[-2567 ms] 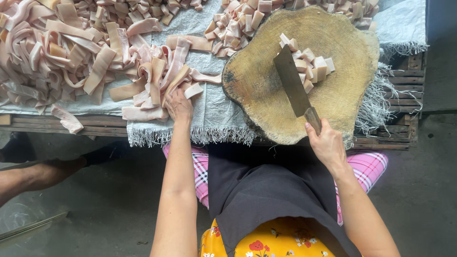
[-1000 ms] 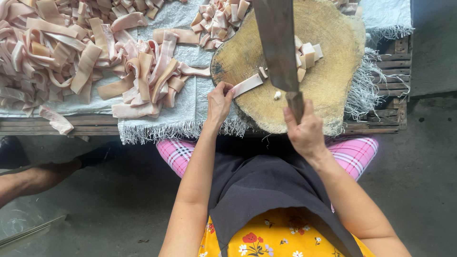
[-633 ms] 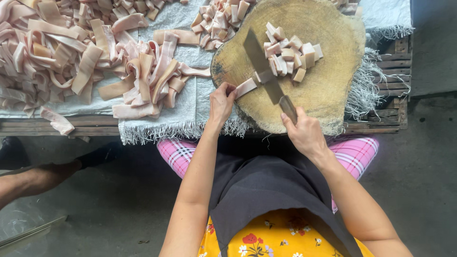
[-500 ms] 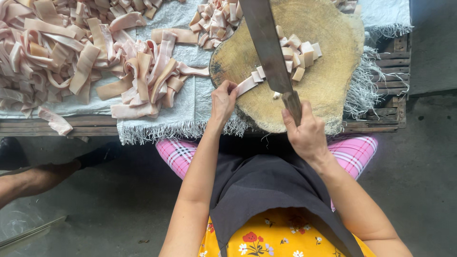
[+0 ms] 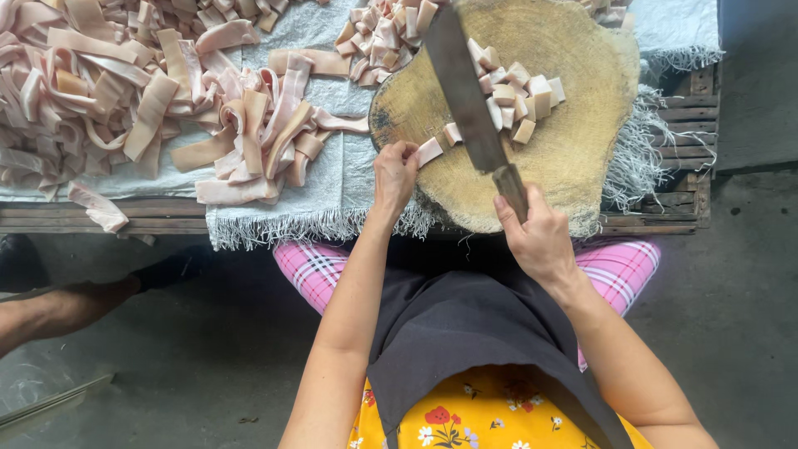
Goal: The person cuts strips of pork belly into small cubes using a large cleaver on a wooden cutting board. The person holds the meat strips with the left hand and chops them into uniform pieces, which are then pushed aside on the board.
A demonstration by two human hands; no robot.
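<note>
A round wooden chopping block [image 5: 573,158] lies before me. My right hand [image 5: 536,237] grips the handle of a long cleaver [image 5: 465,91] whose blade is lifted over the block. My left hand [image 5: 395,170] pinches the short end of a pale pink meat strip [image 5: 430,151] at the block's left edge. The strip's tip sits beside the blade. Several cut cubes of meat [image 5: 515,91] lie on the block to the right of the blade.
A heap of long pink meat strips [image 5: 158,100] covers a white woven sheet [image 5: 332,179] on a wooden pallet [image 5: 690,166]. More cut pieces [image 5: 391,29] are piled behind the block. Another person's leg [image 5: 58,308] lies on the concrete floor at left.
The cleaver rose, came down across the strip and is lifted again. The strip under my left hand has become shorter, and more cubes lie on the block.
</note>
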